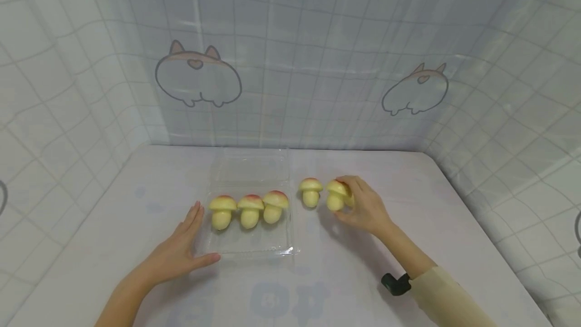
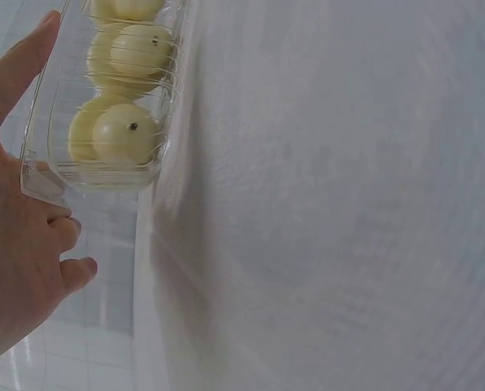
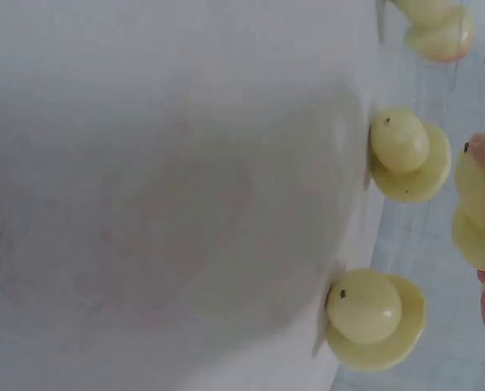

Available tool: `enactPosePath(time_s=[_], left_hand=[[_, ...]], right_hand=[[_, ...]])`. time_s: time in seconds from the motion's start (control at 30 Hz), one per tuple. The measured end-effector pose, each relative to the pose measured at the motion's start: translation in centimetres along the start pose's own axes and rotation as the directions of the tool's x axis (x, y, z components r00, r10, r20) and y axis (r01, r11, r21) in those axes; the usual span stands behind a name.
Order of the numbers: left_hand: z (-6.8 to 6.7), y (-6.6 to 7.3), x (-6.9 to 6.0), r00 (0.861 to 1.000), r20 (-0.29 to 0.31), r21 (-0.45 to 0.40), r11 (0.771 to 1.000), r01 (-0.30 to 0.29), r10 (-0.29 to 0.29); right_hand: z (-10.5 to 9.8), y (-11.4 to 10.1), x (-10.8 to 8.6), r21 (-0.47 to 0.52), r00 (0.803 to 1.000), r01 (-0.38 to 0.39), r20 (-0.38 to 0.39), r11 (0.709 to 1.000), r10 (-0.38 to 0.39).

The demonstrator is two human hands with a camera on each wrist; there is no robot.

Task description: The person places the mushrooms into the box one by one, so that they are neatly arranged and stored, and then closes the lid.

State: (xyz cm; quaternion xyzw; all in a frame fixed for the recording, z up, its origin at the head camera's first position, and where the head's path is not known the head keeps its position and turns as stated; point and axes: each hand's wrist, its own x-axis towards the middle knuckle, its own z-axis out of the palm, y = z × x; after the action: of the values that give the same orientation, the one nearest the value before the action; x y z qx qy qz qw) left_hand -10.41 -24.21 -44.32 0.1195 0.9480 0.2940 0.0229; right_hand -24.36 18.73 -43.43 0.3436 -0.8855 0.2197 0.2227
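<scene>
A clear plastic box (image 1: 247,254) lies with its lid (image 1: 251,168) folded back. Three yellow toy mushrooms with red-tinged caps, one of them this mushroom (image 1: 249,211), sit in a row inside it. My left hand (image 1: 179,249) rests at the box's left front corner, fingers extended along its side; the left wrist view shows the hand beside the clear wall (image 2: 43,155). My right hand (image 1: 365,206) pinches another toy mushroom (image 3: 478,204) between thumb and fingers, to the right of the box. One loose mushroom (image 1: 310,193) stands left of it; another (image 3: 364,318) is mostly hidden by the hand in the head view.
The white tabletop (image 1: 281,286) carries faint printed shapes. A grid-patterned curtain (image 1: 295,64) with cartoon animal drawings encloses the back and sides. A dark object (image 1: 396,284) sits by the right sleeve (image 1: 447,294).
</scene>
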Motion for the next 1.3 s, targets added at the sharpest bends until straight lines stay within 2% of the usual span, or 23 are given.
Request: enactPosePath(time_s=[0.4,0.77,1.0,1.3], left_hand=[[0.1,-0.1,-0.1,1.000,-0.003,0.000,1.000,0.007,-0.007],[0.1,-0.1,-0.1,1.000,-0.012,0.000,1.000,-0.014,0.014],[0.1,-0.2,-0.1,1.000,-0.006,-0.001,1.000,0.001,-0.001],[0.2,-0.2,-0.1,1.000,-0.009,-0.001,1.000,-0.003,0.003]], right_hand=[[-0.4,-1.3,1.1,-0.005,0.989,0.113,-0.096,0.994,-0.113],[-0.9,-3.3,2.2,0.035,0.975,0.185,-0.130,0.982,-0.179],[-1.0,-4.7,3.1,0.031,0.969,0.204,-0.152,0.979,-0.197],[-0.9,-5.9,4.2,0.081,0.949,0.280,-0.172,0.957,-0.263]])
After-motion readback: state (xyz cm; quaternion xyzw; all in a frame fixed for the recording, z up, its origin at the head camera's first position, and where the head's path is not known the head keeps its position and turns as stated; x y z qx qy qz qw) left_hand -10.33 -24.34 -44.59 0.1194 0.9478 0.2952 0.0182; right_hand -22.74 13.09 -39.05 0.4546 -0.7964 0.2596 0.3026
